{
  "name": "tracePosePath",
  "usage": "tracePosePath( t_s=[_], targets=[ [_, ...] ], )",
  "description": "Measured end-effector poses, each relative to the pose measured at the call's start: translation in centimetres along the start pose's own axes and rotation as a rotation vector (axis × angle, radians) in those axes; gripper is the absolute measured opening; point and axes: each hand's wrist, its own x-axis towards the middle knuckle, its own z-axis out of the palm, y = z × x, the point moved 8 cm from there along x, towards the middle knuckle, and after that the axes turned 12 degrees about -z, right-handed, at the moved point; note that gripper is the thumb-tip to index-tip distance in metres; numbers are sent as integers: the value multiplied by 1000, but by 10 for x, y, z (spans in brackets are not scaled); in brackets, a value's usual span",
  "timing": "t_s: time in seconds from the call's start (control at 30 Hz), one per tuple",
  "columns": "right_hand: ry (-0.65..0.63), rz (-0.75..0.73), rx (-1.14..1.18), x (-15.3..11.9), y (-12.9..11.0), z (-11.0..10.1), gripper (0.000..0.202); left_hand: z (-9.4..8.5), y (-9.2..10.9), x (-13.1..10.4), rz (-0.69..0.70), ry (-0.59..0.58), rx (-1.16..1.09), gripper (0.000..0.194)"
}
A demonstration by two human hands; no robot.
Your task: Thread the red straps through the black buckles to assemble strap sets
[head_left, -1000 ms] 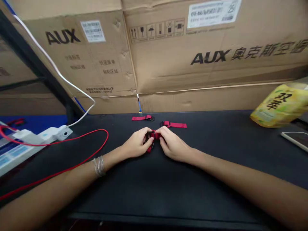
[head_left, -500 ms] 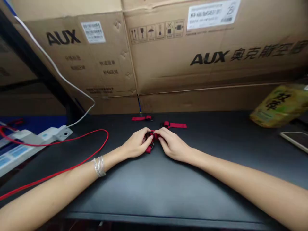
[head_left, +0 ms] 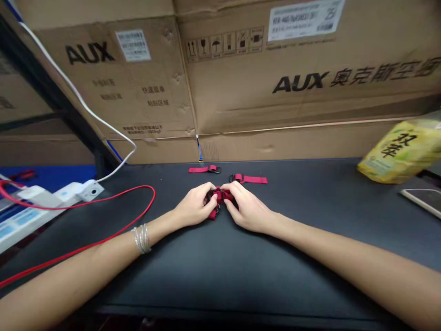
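Pinching the red strap, the right hand now leaves more visible.

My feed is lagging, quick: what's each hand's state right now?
Left hand: closed, gripping the red strap with black hardware, at its left side.
Right hand: closed, pinching the same red strap at its right side.
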Motion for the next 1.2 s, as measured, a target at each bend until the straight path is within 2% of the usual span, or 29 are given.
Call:
tracePosePath(
  t_s=[0.33,0.67,1.2],
  targets=[
    [19,63,-40,-2,3,-2,29,-3,1,-1,11,42,-2,16],
    [-27,28,-12,0,3,1,18,0,-3,-1,-28,23,-6,22],
    [-8,29,-14,-1,1,0,24,-1,0,-1,18,34,-8,14]
  ],
)
